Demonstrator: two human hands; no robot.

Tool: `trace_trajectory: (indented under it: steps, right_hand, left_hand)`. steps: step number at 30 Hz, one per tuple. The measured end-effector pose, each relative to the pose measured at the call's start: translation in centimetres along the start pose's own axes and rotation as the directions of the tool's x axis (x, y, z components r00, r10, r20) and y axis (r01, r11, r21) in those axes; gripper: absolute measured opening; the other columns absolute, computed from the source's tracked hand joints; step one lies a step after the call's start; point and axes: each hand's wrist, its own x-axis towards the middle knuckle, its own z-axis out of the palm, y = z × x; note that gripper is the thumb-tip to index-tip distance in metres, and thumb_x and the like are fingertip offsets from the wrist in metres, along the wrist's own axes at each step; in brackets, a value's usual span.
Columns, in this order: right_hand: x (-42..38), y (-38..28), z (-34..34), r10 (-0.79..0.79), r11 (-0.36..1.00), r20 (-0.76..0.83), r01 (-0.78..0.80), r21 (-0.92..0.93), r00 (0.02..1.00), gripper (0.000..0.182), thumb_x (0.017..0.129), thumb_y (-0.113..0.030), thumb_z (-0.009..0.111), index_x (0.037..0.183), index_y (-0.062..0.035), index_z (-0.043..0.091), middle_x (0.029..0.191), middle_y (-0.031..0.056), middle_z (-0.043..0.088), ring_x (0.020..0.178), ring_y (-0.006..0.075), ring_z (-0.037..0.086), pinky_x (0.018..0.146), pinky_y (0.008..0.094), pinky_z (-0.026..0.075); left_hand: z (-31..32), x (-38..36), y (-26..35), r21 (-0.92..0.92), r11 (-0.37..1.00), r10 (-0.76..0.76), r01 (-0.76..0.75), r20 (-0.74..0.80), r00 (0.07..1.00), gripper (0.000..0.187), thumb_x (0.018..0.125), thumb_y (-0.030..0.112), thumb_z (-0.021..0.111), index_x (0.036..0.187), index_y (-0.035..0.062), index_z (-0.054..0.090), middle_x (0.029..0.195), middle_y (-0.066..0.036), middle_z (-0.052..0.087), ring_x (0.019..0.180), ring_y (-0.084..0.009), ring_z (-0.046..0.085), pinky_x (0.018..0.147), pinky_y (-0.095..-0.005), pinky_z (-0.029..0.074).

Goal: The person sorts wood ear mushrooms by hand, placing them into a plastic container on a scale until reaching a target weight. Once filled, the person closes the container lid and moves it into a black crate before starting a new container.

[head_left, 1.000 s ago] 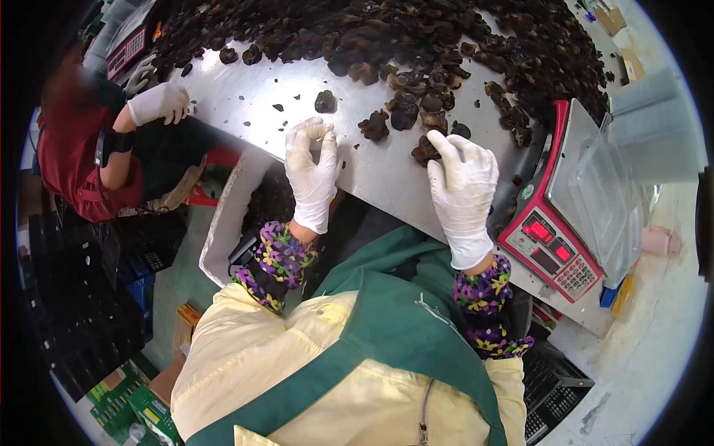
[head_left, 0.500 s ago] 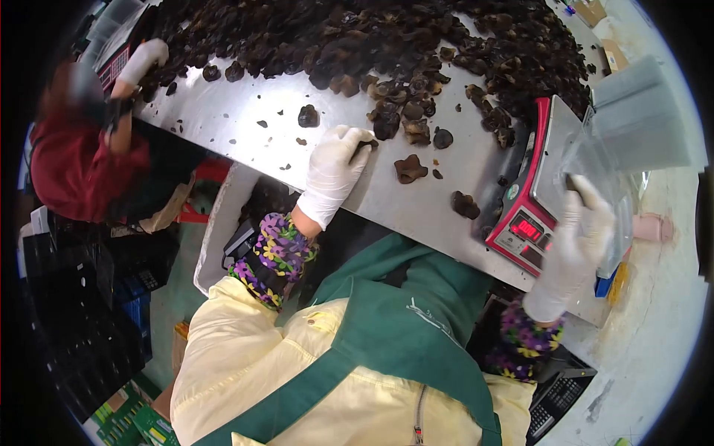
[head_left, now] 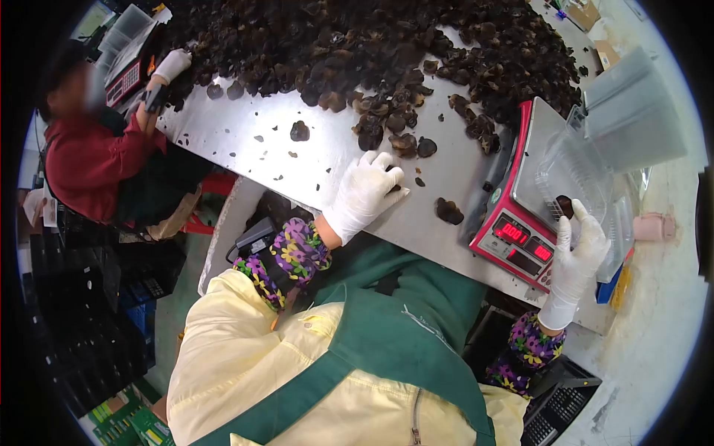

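Note:
My left hand [head_left: 366, 192], in a white glove, rests low over the metal table [head_left: 253, 160]. Its fingers are curled round a dark wood ear mushroom piece, of which only a little shows between them. My right hand [head_left: 581, 249], also gloved, pinches another wood ear mushroom [head_left: 565, 207] between thumb and fingers. That piece is at the near side of an open clear plastic box [head_left: 573, 167], which sits on a red digital scale [head_left: 513, 230] with lit red digits. Several loose mushrooms lie close to my left hand, one [head_left: 448, 211] to its right.
A large heap of wood ear mushrooms [head_left: 320, 44] covers the back of the table. Stacked clear boxes [head_left: 636, 111] stand right of the scale. At the left, a co-worker in a red sleeve [head_left: 104, 163] reaches a gloved hand [head_left: 173, 65] to the heap beside another scale [head_left: 123, 85].
My left hand has moved right, over where a brown mushroom lay. My right hand has shifted slightly nearer me, its piece now by the box's near side. The view has tilted a little.

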Motion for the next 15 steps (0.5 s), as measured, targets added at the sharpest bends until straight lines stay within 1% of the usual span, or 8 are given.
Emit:
trace_trajectory:
  steps: [2,7,8,10,11,12,13,15]
  right_hand:
    - [-1.0,0.5,0.9,-0.001,1.0,-0.015,0.001,0.029,1.0,0.034,0.092,-0.018,0.071,0.125,-0.021,0.069,0.108,0.0032,0.068,0.111,0.0224,0.06,0.115,0.0606,0.026]
    - [-1.5,0.8,1.0,-0.076,0.995,-0.068,0.08,0.058,0.995,0.03,0.092,-0.012,0.07,0.12,-0.0213,0.071,0.105,-0.0001,0.067,0.107,0.0194,0.061,0.117,0.0617,0.024]
    - [-1.5,0.9,0.9,-0.077,0.995,-0.076,0.082,0.064,0.994,0.03,0.092,-0.012,0.07,0.12,-0.0213,0.071,0.105,-0.0001,0.067,0.107,0.0194,0.061,0.117,0.0617,0.024]
    - [-1.4,0.7,0.8,-0.119,0.99,-0.086,0.124,0.059,0.989,0.028,0.092,-0.009,0.068,0.118,-0.0197,0.072,0.106,0.0011,0.068,0.107,0.0197,0.062,0.117,0.0606,0.024]
    - [-1.3,0.4,0.3,-0.132,0.987,-0.072,0.138,0.081,0.989,0.027,0.093,-0.008,0.067,0.117,-0.0175,0.071,0.107,0.0031,0.068,0.108,0.0205,0.063,0.117,0.0597,0.024]
    - [-1.2,0.2,0.5,-0.144,0.981,-0.071,0.152,0.117,0.987,0.026,0.093,-0.008,0.066,0.118,-0.0145,0.071,0.108,0.005,0.069,0.108,0.0223,0.064,0.118,0.0564,0.024]
    - [-1.4,0.5,0.8,-0.179,0.971,-0.094,0.192,0.144,0.979,0.025,0.095,-0.007,0.064,0.118,-0.0114,0.07,0.108,0.0062,0.07,0.107,0.0241,0.064,0.119,0.0535,0.024]
    - [-0.7,1.0,0.9,-0.251,0.949,-0.121,0.269,0.165,0.96,0.022,0.099,-0.006,0.059,0.118,-0.0022,0.068,0.115,0.0137,0.07,0.108,0.0297,0.064,0.107,0.0456,0.036]
  left_hand:
    - [0.7,-0.3,-0.7,-0.017,1.0,0.024,-0.025,-0.009,1.0,0.026,0.077,0.029,0.081,0.091,0.0125,0.066,0.099,-0.01,0.058,0.093,-0.0301,0.06,0.075,-0.044,0.05]
    - [-1.2,2.3,-0.3,-0.253,0.938,-0.291,0.237,-0.204,0.935,0.033,0.079,0.017,0.079,0.109,0.0134,0.068,0.092,-0.012,0.057,0.09,-0.0318,0.06,0.074,-0.0428,0.051]
    - [-1.2,3.1,-0.5,-0.228,0.945,-0.275,0.232,-0.175,0.945,0.041,0.079,0.017,0.078,0.118,0.0154,0.066,0.095,-0.013,0.059,0.091,-0.0331,0.059,0.076,-0.0437,0.051]
    - [-0.5,4.6,-0.8,-0.116,0.976,-0.196,0.185,-0.095,0.976,0.035,0.078,0.019,0.077,0.112,0.0141,0.069,0.098,-0.014,0.061,0.092,-0.0344,0.06,0.079,-0.0458,0.051]
    - [0.0,5.1,-1.2,-0.108,0.993,-0.056,0.056,0.0,0.998,0.024,0.079,0.014,0.07,0.102,0.0117,0.072,0.097,-0.016,0.063,0.094,-0.0358,0.061,0.081,-0.0475,0.051]
    - [0.0,5.4,-0.8,0.014,1.0,-0.004,0.006,-0.138,0.99,0.018,0.077,0.01,0.065,0.093,0.0102,0.073,0.095,-0.015,0.065,0.096,-0.0356,0.062,0.081,-0.0458,0.052]
    - [0.0,4.9,-0.3,0.006,1.0,-0.012,0.013,-0.142,0.99,0.02,0.076,0.006,0.062,0.092,0.0097,0.072,0.094,-0.014,0.065,0.095,-0.035,0.063,0.081,-0.045,0.053]
    - [0.1,4.6,-0.9,-0.024,0.996,0.075,-0.082,-0.211,0.975,0.025,0.074,0.005,0.062,0.098,0.0086,0.068,0.095,-0.013,0.063,0.092,-0.0337,0.062,0.081,-0.0425,0.053]
